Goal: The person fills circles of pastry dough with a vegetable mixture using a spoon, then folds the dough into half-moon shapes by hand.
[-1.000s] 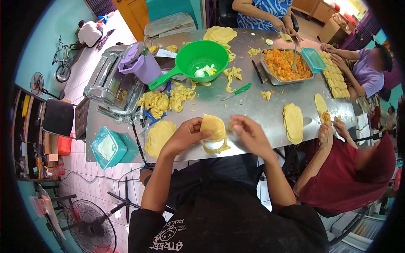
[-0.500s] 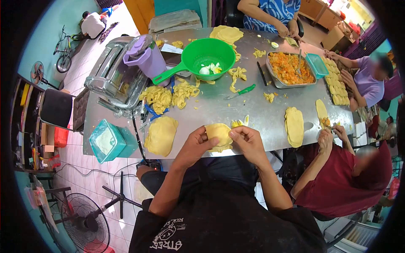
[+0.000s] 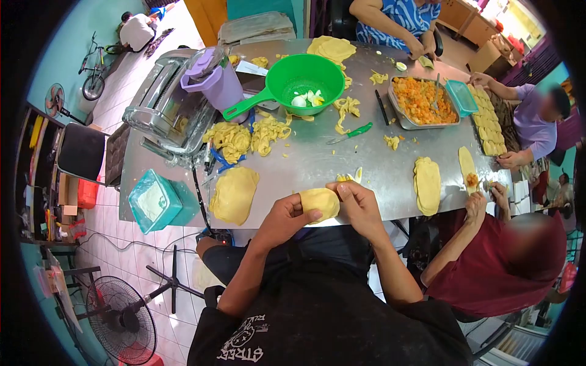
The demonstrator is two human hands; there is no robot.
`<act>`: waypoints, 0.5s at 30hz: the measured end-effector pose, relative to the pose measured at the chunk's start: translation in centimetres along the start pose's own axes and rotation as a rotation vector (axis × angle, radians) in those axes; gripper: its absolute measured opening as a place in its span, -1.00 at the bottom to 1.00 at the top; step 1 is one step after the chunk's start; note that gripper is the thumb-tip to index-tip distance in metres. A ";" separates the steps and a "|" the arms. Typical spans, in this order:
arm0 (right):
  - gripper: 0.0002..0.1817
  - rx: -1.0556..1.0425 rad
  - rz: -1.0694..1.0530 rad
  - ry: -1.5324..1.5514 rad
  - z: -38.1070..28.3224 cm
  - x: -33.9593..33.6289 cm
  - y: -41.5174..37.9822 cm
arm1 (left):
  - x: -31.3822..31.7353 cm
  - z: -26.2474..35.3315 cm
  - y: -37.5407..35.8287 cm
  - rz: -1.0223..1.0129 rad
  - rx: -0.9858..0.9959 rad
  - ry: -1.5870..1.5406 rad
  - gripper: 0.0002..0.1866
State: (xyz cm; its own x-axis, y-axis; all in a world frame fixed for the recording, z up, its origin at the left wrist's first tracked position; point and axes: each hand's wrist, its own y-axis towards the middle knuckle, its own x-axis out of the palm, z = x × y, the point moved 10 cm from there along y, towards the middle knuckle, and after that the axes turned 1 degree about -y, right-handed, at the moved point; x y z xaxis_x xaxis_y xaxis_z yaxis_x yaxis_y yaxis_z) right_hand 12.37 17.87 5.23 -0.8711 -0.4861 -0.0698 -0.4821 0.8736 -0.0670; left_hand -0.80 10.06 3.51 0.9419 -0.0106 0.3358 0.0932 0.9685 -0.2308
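A folded, rounded piece of yellow dough (image 3: pixel 320 204) is held near the table's front edge. My left hand (image 3: pixel 287 215) grips its left side, thumb on top. At its upper right edge, my right hand (image 3: pixel 357 204) pinches the dough between thumb and fingers. Just behind the hands lie egg pieces (image 3: pixel 350 176). Flat dough sheets (image 3: pixel 234 195) rest to the left, and a stack of oval dough sheets (image 3: pixel 426 186) is to the right. A green-handled knife (image 3: pixel 359 129) lies farther back.
Beyond the hands stand a green strainer (image 3: pixel 305 82) with egg pieces, a purple pitcher (image 3: pixel 220 88) and a metal dough machine (image 3: pixel 165 110). A tray of orange filling (image 3: pixel 421 100) is at the right. A co-worker in maroon (image 3: pixel 500 262) works close at the right.
The dough has turned and folded into a more closed, rounded shape, slightly lower. The co-worker in purple has moved one hand down to the tray's near end.
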 end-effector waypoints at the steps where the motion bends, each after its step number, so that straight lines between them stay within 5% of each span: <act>1: -0.73 -0.015 -0.032 0.003 -0.3 0.3 0.0 | -0.1 0.1 -0.1 0.003 -0.002 -0.002 -0.58; 5: -0.69 0.030 -0.116 -0.192 -0.5 0.8 0.1 | 0.2 0.1 -0.4 -0.048 -0.064 0.083 -0.59; 12: -0.70 -0.129 -0.097 -0.083 -2.3 0.6 0.2 | 0.2 0.1 -0.8 -0.064 -0.091 0.112 -0.60; 15: -0.69 0.076 -0.254 -0.168 -0.4 1.4 -0.1 | 0.3 -0.2 -0.9 -0.073 -0.107 0.177 -0.59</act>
State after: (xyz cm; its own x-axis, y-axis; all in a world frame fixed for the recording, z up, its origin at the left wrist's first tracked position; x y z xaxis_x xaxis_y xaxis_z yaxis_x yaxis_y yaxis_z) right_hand 11.16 17.15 5.54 -0.6928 -0.6915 -0.2046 -0.6684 0.7223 -0.1775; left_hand -0.56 9.12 3.58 0.9725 -0.1329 0.1914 0.1885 0.9317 -0.3105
